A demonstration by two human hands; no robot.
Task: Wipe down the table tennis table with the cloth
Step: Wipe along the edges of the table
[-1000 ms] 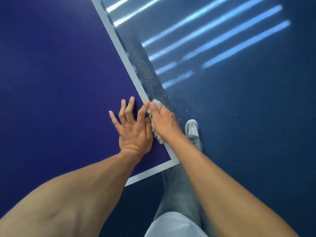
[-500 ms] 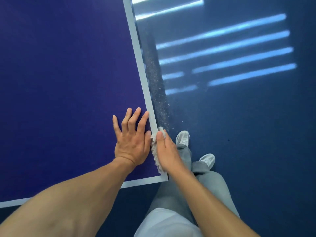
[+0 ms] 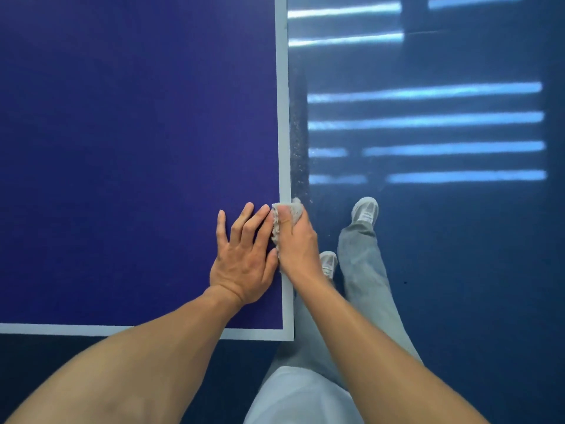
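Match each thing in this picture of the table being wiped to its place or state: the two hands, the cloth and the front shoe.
Things
1. left hand
2. right hand
3. cloth
4. front shoe

Places or states
A. on the floor beside the table
B. flat on the table, fingers spread
C. bunched at the white side line
D. curled round the cloth

Pairs: 1-B, 2-D, 3-C, 4-A

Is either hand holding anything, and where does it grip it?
The right hand grips the bunched cloth, thumb across its top; the left hand lies flat, holding nothing.
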